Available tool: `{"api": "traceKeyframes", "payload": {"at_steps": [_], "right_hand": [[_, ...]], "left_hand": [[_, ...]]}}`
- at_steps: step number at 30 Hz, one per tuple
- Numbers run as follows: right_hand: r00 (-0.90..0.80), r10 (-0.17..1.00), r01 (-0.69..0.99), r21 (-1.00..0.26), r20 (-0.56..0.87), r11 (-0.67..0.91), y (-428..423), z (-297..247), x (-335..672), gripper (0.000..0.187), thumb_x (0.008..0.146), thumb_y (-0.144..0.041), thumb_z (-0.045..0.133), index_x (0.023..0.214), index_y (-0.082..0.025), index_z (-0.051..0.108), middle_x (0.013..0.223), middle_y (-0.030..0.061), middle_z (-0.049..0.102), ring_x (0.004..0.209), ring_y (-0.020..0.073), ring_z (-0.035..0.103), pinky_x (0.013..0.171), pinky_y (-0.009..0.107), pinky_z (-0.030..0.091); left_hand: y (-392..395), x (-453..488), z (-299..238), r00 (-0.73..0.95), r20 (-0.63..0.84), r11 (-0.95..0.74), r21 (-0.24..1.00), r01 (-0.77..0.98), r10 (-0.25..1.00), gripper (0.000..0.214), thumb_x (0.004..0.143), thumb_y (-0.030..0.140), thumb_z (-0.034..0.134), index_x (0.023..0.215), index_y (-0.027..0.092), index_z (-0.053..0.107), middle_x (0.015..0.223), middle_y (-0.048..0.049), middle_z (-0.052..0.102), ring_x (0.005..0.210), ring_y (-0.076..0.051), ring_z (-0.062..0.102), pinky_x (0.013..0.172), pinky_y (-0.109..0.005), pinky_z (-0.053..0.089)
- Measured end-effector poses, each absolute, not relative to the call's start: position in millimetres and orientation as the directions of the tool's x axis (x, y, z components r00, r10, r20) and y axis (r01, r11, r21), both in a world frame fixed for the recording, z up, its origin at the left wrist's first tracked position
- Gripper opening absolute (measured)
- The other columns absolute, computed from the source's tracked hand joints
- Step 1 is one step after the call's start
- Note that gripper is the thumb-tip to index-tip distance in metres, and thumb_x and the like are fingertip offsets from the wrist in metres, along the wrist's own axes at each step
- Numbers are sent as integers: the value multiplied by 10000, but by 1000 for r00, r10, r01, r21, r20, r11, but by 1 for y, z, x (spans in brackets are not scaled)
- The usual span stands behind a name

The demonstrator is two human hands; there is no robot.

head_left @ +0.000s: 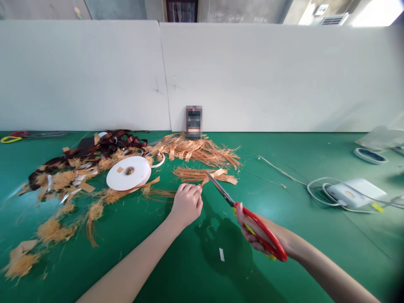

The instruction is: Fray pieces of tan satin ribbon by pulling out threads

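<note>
My left hand (187, 204) is closed, pinching the end of a narrow tan ribbon (205, 180) just beyond the fingertips. My right hand (251, 236) grips scissors (223, 192) with red and yellow handles. Their blades are nearly together, pointing up and left, and the tips overlap the ribbon area; whether they touch it I cannot tell. Directly behind lies a small bundle of tan raffia strands (189, 173), with a flat ribbon piece across its right part. A larger heap of raffia (202, 149) spreads farther back.
Left are a white ribbon spool (118, 176), dark brown ribbon (118, 141), several raffia tufts (53, 227) and other scissors (14, 137). A pixelated box (194, 122) stands at the white panel (268, 75). Right lie a white device (356, 191) with cables and a ring (370, 155).
</note>
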State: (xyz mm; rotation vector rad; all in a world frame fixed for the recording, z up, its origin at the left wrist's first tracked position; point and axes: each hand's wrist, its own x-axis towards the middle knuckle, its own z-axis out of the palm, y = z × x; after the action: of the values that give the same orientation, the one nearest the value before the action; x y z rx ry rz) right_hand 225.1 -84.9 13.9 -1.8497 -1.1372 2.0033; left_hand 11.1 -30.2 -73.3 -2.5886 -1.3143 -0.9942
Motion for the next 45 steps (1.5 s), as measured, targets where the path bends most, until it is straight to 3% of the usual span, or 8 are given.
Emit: {"api": "traceKeyframes", "payload": {"at_steps": [6,13,16,20,32,39,42,45], "right_hand": [[-366,649,420,-741,-667,-524,-78,15,235,545,780,-726,435,698,-197,333,581,-69,357,412,14,311,387,144,262],[-554,632,280,-836,-542,-472,-60,1,231,564,765,-757,411,726,-196,368,562,-76,358,395,16,299,357,142,229],[-633,607,159,-847,-481,-507,-50,-13,229,542,821,-734,320,746,-200,375,543,-88,343,359,11,244,324,143,196],[-685,586,99,-852,-433,-514,-45,-21,229,543,843,-724,267,747,-202,378,527,-83,338,341,16,223,301,158,182],[-688,608,46,-861,-395,-507,-47,-26,232,641,693,-836,366,726,-197,388,510,-90,366,304,3,261,272,134,239],[-643,648,6,-849,-408,-528,-47,-38,234,537,798,-729,399,697,-201,388,465,-92,377,267,20,286,243,138,243],[-571,726,-51,-866,-383,-497,-43,-38,232,595,759,-790,353,668,-203,390,432,-89,372,250,31,287,234,149,229],[-399,855,-165,-891,-332,-423,-35,-36,231,613,748,-802,346,650,-200,413,398,-85,364,244,38,280,235,156,224]], "left_hand": [[-34,9,-66,333,594,-597,323,735,732,126,825,125,488,851,168,604,909,-84,675,891,-227,607,805,-403,464],[-20,2,-62,-62,311,-302,945,126,948,158,899,356,475,953,212,442,1106,-100,580,1064,-208,594,896,-386,469],[-9,2,-67,56,83,-67,968,-242,995,295,873,458,501,1005,201,442,1042,-95,641,948,-206,655,835,-381,495],[-4,2,-65,147,-33,87,922,-377,989,334,800,465,617,903,150,583,882,-80,686,852,-188,656,792,-334,487],[-3,1,-62,86,-37,65,933,-353,996,229,701,359,733,737,136,697,686,-29,644,613,-100,533,618,-250,417],[-6,-2,-57,113,-39,69,959,-274,993,194,705,346,715,702,152,708,669,-35,666,672,-131,568,674,-260,425],[-16,0,-53,224,18,-5,998,-60,974,181,754,321,669,693,156,709,676,-42,671,664,-149,565,653,-279,412],[-29,5,-49,449,271,-445,826,347,852,212,826,313,576,744,166,705,717,-47,678,702,-174,549,697,-326,400]]}}
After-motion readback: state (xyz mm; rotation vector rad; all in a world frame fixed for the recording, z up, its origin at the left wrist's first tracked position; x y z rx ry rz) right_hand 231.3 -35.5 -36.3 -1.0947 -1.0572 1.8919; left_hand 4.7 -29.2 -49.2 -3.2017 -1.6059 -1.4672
